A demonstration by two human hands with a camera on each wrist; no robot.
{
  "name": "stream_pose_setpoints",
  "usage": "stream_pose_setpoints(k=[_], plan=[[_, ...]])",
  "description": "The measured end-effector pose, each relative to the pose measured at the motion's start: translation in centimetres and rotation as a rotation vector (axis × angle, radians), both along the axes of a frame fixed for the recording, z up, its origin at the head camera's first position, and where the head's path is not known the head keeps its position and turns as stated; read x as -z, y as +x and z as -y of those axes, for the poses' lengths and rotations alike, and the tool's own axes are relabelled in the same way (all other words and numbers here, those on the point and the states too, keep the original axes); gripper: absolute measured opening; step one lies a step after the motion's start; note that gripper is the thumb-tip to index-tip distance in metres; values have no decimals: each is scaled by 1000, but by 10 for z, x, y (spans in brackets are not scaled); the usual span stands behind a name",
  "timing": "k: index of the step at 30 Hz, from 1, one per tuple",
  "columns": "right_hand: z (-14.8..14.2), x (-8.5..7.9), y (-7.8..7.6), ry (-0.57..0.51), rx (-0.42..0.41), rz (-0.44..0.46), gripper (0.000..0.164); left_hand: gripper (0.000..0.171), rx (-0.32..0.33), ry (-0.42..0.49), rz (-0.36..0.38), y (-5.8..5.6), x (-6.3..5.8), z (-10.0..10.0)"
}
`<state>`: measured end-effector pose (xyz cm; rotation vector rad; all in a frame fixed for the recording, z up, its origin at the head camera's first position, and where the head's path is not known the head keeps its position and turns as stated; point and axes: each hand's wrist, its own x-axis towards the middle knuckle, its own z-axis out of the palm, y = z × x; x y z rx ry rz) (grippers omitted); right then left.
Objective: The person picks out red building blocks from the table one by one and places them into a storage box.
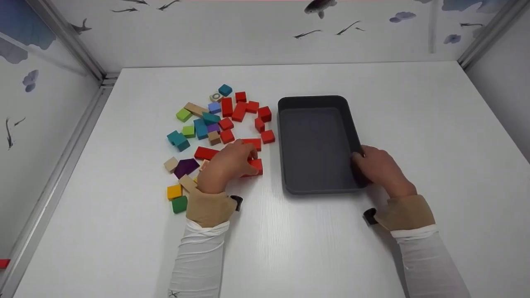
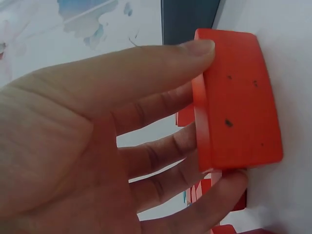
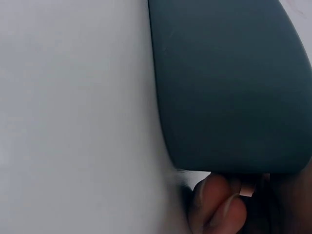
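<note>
My left hand (image 1: 227, 165) pinches a red rectangular block (image 2: 239, 100) between the thumb on one side and the fingers on the other. In the head view that block shows at the fingertips, close over the white table, left of the dark grey tray (image 1: 316, 149). Another red block (image 1: 252, 143) lies just beyond the hand. At the tray's right side, near its front corner, my right hand (image 1: 383, 169) grips the wall, thumb inside over the rim. The right wrist view shows the tray's outer wall (image 3: 234, 87) with curled fingertips (image 3: 228, 214) below it.
Several red blocks (image 1: 239, 111) lie between the tray and a mixed group with blue, green, purple, yellow and plain wood blocks (image 1: 186, 167) on the left. White patterned panels (image 1: 265, 37) border the white table (image 1: 290, 248) at the back and left.
</note>
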<state>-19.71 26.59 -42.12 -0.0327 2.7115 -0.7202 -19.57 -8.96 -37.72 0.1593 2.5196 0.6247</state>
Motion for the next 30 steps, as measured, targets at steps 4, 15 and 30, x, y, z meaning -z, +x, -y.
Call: stream_pose_setpoints(k=[4,15,30], plan=[[-1,-3,0,-1,1,-3,46,48,7,12,14,-2,1,-2],[-1,0,-1,4,3,-3,46,50,5,-7,39,-1,3,-8],[0,-2,-1,20,0,-4,44,61,17,-49,-2,1,4,-18]])
